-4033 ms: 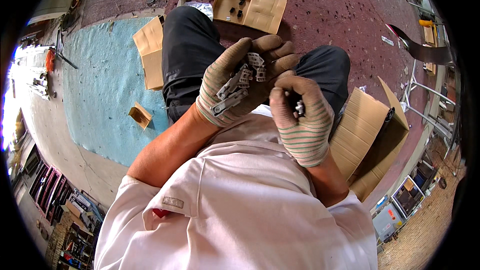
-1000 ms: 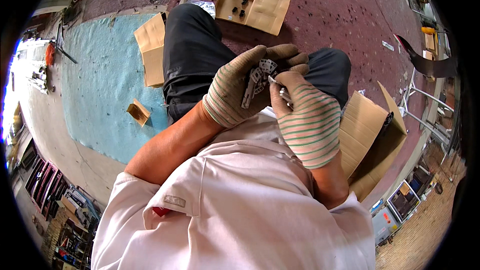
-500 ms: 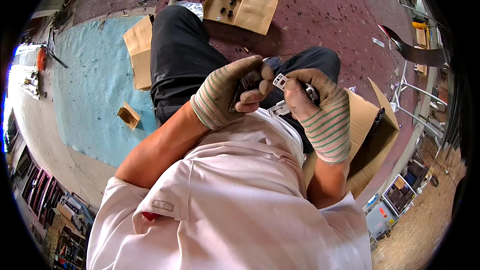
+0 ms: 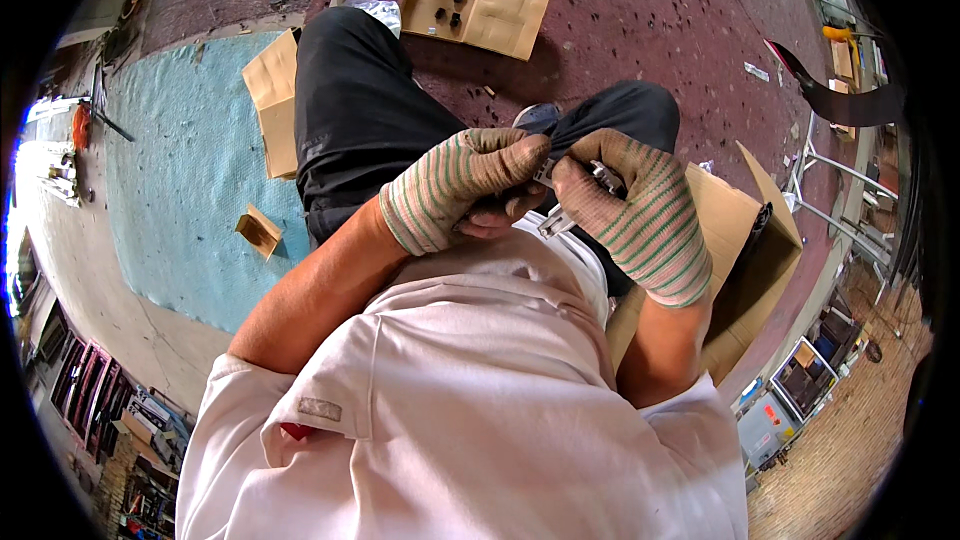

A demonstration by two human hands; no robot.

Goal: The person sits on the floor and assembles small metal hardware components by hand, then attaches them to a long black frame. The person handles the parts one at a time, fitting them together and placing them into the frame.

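Note:
Both hands wear striped knit work gloves with dark, dirty palms and fingers, and they meet in front of my lap. My right hand (image 4: 640, 208) is closed around a silver metal fitting (image 4: 556, 222). One end of it sticks out below the fingers, and a slotted tab pokes out toward the left hand. My left hand (image 4: 455, 185) is closed, thumb and forefinger pinched at that tab. Whatever lies in its curled fingers is hidden.
An open cardboard box (image 4: 500, 15) with several small black parts lies ahead on the red floor. A larger open carton (image 4: 725, 215) stands by my right forearm. On the left are a blue mat (image 4: 180, 180), a tall carton (image 4: 275, 90) and a small cardboard piece (image 4: 259, 231).
My left hand has turned over, and its thumb and forefinger have come onto the tab of the metal fitting. The right hand has shifted slightly and keeps its hold.

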